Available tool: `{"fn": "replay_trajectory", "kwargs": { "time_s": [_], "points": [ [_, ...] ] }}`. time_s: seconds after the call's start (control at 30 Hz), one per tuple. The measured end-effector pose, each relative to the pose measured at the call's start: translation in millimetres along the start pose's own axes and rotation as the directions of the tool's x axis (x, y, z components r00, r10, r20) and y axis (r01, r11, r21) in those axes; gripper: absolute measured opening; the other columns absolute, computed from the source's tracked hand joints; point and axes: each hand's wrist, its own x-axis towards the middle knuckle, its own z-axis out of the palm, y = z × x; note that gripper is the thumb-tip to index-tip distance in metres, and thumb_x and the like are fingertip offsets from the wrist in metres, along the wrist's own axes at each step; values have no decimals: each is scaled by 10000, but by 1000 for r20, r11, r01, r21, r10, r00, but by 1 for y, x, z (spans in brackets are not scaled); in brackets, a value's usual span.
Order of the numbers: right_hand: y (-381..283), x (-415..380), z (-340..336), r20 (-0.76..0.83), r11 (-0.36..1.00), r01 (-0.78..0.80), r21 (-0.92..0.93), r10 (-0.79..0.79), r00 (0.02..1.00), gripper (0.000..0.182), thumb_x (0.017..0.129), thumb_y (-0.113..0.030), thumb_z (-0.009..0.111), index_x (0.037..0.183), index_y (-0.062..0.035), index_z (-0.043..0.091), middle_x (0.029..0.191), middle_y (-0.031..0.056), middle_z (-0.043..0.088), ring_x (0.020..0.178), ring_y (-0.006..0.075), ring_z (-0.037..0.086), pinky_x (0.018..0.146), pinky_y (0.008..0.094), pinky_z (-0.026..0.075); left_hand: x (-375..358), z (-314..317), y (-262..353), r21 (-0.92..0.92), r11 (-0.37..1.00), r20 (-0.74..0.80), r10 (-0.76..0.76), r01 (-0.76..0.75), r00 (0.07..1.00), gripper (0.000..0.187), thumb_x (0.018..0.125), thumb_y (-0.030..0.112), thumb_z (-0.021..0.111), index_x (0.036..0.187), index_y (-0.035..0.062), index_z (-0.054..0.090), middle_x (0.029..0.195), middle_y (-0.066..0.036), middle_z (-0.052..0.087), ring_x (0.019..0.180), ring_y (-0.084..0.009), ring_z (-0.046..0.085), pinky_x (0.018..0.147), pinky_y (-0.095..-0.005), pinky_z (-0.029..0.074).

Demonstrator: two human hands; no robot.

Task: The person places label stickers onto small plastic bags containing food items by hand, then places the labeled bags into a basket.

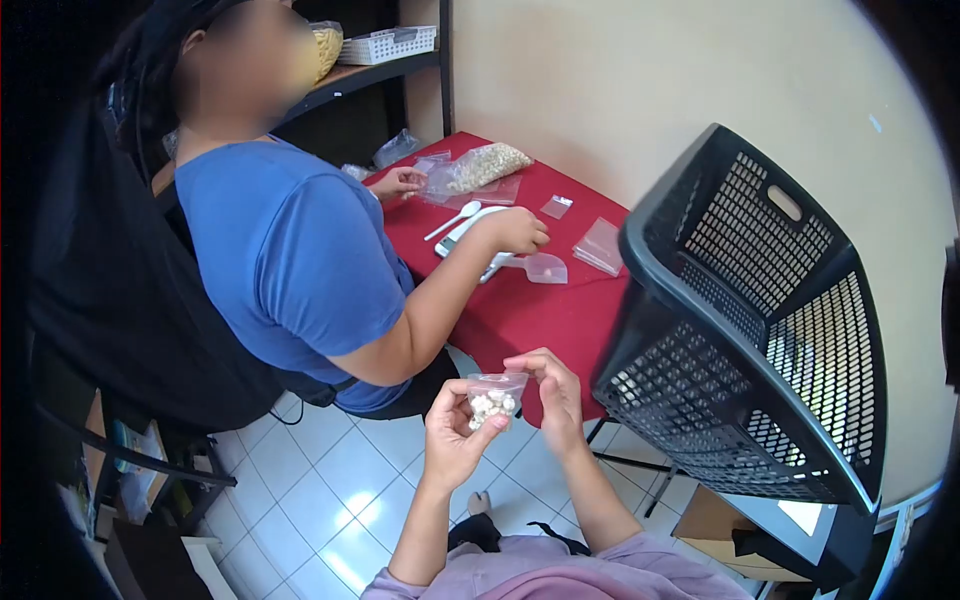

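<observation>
Head view: a small clear bag (pixel 493 397) of pale nuts sits pinched between both hands above the floor. Left hand (pixel 455 430) cups it from below, grip closed on it; right hand (pixel 553 395) pinches its top edge. Just right stands a black basket (pixel 760 330). Beyond, a co-worker (pixel 300 250) works at the red tabletop (pixel 560 310).

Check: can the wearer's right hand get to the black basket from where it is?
Probably yes. The right hand pinches the top of the small bag with the left hand; the black basket stands just beside it, nothing between, though the hand is occupied.
</observation>
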Motion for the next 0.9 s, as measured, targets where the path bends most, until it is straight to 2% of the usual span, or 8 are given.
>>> {"fn": "replay_trajectory", "kwargs": {
  "time_s": [0.13,0.2,0.33,0.4,0.53,0.63,0.7,0.9],
  "points": [
    [-56,-31,-21,151,973,7,-230,29,988,217,796,-115,604,953,33,587,852,95,575,766,148,562,673,251,434,-34,31,6,170,985,70,11,-23,998,366,730,51,692,1013,13,462,926,-66,564,843,-119,561,728,-239,466],
    [-80,-52,-30,60,999,-14,-43,17,998,248,774,-77,618,988,39,569,881,102,579,808,141,563,715,249,442,-52,60,17,85,988,-30,130,-128,991,419,716,92,717,1038,7,462,934,-73,569,853,-123,562,733,-239,459],
    [-127,-97,-70,-80,951,113,-286,-142,987,298,719,-20,667,1001,15,579,757,80,631,756,126,599,754,242,438,-93,113,12,29,992,80,121,-124,989,454,706,109,728,1056,3,459,969,-82,558,858,-132,562,742,-244,457],
    [-152,-119,-95,-129,934,90,-347,-143,981,332,700,-5,684,1015,3,579,751,79,646,736,130,612,768,245,435,-113,140,13,-75,997,167,13,0,986,365,752,99,680,1039,3,476,966,-81,546,858,-124,548,741,-245,452],
    [-191,-155,-142,-108,916,127,-379,-180,978,384,693,-6,688,1053,6,553,741,71,644,739,114,601,781,263,432,-149,191,-1,-6,999,248,54,-54,967,195,812,91,570,976,0,517,925,-74,528,844,-114,522,706,-236,445],
    [-217,-180,-164,-171,941,22,-339,-85,982,380,699,-11,685,1054,8,550,769,73,631,754,119,589,762,266,440,-169,224,-8,-59,998,254,33,-19,967,207,799,79,577,974,-8,512,917,-72,526,842,-124,529,705,-244,447],
    [-230,-190,-174,-213,994,-20,-112,-4,977,287,720,-4,664,991,19,571,823,85,610,770,128,577,732,265,449,-181,243,-12,13,995,256,88,-94,963,192,791,58,570,961,-11,513,914,-76,527,829,-125,532,708,-251,449],
    [-250,-213,-212,-213,989,-86,-123,58,975,116,757,6,625,863,39,591,851,88,587,778,128,563,705,249,458,-193,285,-9,118,967,304,183,-228,935,146,780,35,576,916,-6,539,896,-88,536,801,-127,530,698,-251,443]
  ]
}}
